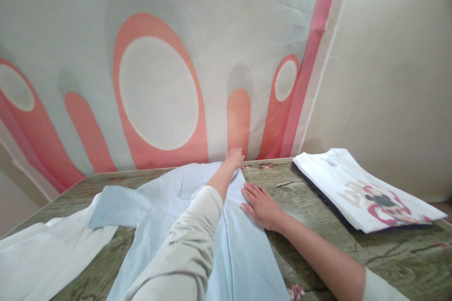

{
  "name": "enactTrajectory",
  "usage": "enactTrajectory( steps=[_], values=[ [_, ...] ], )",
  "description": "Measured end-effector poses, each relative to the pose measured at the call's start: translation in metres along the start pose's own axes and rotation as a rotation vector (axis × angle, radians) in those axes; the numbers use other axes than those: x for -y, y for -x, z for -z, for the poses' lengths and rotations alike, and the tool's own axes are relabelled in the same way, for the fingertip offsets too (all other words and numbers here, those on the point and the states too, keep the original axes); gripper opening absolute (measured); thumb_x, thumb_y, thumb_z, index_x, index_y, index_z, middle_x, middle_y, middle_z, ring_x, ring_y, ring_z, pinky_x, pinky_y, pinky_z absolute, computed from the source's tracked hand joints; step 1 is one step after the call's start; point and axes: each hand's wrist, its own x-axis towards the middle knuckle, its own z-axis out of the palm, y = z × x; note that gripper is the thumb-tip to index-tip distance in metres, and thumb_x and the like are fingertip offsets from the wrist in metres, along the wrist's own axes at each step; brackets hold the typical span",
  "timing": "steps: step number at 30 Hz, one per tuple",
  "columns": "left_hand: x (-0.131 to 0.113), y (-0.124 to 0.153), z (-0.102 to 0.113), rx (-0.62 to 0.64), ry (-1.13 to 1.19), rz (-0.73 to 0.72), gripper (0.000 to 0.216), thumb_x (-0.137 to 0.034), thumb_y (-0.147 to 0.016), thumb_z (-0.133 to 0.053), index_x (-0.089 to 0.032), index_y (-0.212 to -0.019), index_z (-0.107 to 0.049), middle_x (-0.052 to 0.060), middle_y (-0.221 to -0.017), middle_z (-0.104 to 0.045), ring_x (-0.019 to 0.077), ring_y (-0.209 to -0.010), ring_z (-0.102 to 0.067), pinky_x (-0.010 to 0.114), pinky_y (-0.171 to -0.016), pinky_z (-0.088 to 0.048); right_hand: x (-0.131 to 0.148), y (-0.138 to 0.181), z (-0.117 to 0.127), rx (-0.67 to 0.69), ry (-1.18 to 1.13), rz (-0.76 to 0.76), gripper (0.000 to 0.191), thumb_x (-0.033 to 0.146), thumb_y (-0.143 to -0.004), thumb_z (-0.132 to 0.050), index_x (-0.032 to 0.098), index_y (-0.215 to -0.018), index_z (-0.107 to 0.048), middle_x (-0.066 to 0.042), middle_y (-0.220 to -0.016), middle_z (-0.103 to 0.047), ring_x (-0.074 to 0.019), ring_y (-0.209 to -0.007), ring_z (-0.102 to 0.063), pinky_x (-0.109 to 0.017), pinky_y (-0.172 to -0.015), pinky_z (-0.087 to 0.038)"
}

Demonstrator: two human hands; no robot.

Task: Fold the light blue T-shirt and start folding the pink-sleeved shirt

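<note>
One light-blue shirt [158, 202] lies spread on the surface [296, 193] at six o'clock. The left hand [235, 156] rests at its one-o'clock corner; whether it grips cloth I cannot tell. The right hand [263, 208] lies flat, fingers parted, over the shirt's three-o'clock edge; a folded white T-shirt [348, 174] sits at four.

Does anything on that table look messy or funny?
Nothing looks spilled or torn. But the pale blue shirt looks lopsided: one sleeve sticks out to the left, over some white cloth, and no sleeve shows on the right.
</note>
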Motion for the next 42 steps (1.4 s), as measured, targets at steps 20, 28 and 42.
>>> enactTrajectory(
  steps=[20, 28, 42],
  values=[
    [0.035, -0.037, 0.007, -0.079, 0.573, 0.217, 0.029, -0.03, -0.09, -0.052, -0.014, -0.115, -0.052, 0.008, -0.111, -0.056, 0.0186, -0.092, -0.058, 0.037, -0.077, -0.051, -0.001, 0.002, 0.001, -0.017, -0.027, -0.04, 0.059, 0.046, -0.092, -0.028, 0.013, -0.139, -0.034, -0.01, -0.148, -0.025, -0.0243, -0.134, -0.023, -0.041, -0.11, -0.013],
    [0.081, -0.003, 0.003, -0.007, 0.357, 0.212, 0.025, -0.03, -0.089, -0.054, -0.014, -0.107, -0.057, 0.008, -0.11, -0.057, 0.0193, -0.096, -0.057, 0.04, -0.083, -0.048, -0.005, 0.005, 0.002, 0.028, -0.044, -0.087, 0.055, 0.039, -0.093, -0.023, 0.013, -0.141, -0.031, -0.008, -0.148, -0.026, -0.022, -0.135, -0.022, -0.04, -0.109, -0.015],
    [0.16, 0.068, 0.05, -0.092, -0.03, 0.351, 0.046, -0.055, -0.072, -0.057, -0.012, -0.087, -0.067, 0.017, -0.1, -0.065, 0.0297, -0.101, -0.058, 0.033, -0.083, -0.042, -0.002, 0.005, 0.002, 0.032, -0.02, -0.094, 0.055, 0.038, -0.093, -0.023, 0.012, -0.141, -0.032, -0.008, -0.148, -0.026, -0.0216, -0.135, -0.022, -0.039, -0.11, -0.013]
  ],
)
